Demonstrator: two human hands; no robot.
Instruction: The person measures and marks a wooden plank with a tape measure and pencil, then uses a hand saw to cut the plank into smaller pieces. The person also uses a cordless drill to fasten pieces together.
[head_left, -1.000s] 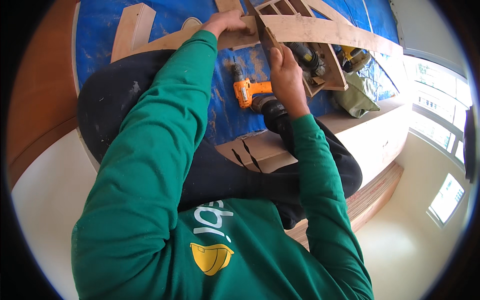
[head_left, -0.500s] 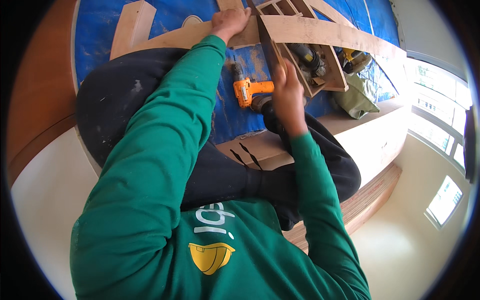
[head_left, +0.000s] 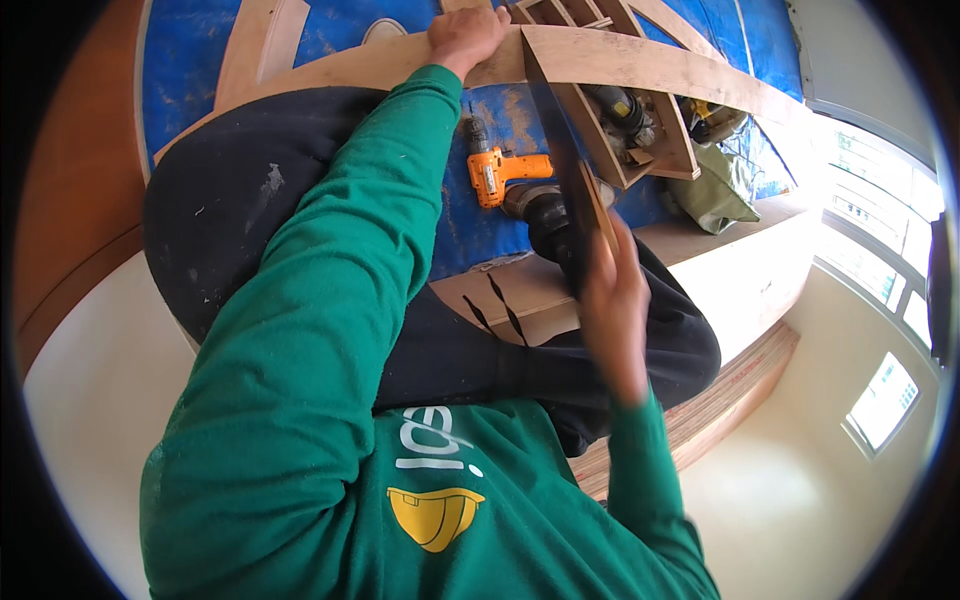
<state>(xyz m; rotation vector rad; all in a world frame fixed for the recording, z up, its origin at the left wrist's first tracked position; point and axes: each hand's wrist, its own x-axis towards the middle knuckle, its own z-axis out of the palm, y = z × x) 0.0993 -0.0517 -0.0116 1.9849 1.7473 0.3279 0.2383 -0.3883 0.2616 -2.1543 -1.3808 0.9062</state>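
My left hand (head_left: 466, 38) grips a curved plywood board (head_left: 650, 62) near the top of the view, its fingers curled on the wood. My right hand (head_left: 615, 305) is closed on the wooden handle of a handsaw (head_left: 560, 135), whose dark blade reaches up to the board at a slant. An orange cordless drill (head_left: 505, 172) lies on the blue tarp (head_left: 480, 255) between my forearms. Just right of the saw, a wooden tool box (head_left: 670, 140) holds a dark power tool (head_left: 622, 112) under the board.
A short angled timber piece (head_left: 245, 55) lies at the upper left. A green bag (head_left: 720, 195) and a yellow tool (head_left: 702, 118) are at the right. My crossed legs sit by a wooden ledge (head_left: 750, 270), with stacked panels (head_left: 735, 385) below it and windows beyond.
My right hand has drawn the saw toward my body, down and rightward in the picture. My left hand has shifted slightly right along the board.
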